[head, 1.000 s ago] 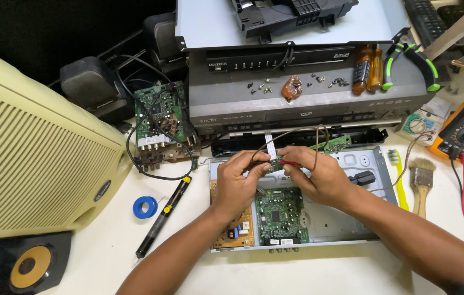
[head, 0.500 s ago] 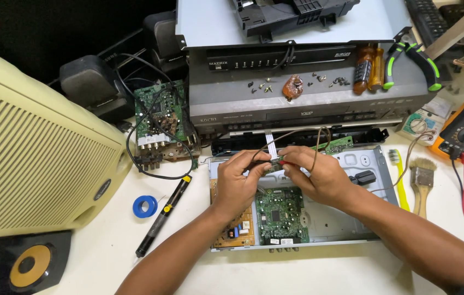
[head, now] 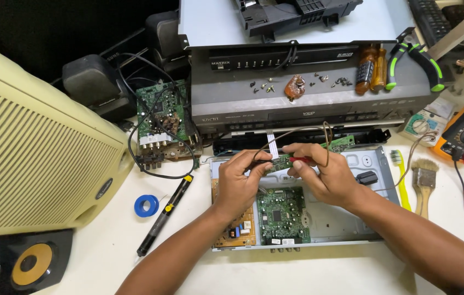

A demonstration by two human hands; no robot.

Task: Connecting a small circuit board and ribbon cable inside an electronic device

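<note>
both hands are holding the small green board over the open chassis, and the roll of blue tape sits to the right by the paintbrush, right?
Not quite: the head view shows the blue tape roll on the left, beside the black soldering iron, not by the paintbrush. Both the left hand and right hand do hold the small green board.

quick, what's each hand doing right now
Left hand: closed, pinching the left end of the small green circuit board.
Right hand: closed on the board's right end, near something red; whether it holds that cannot be told.
</note>
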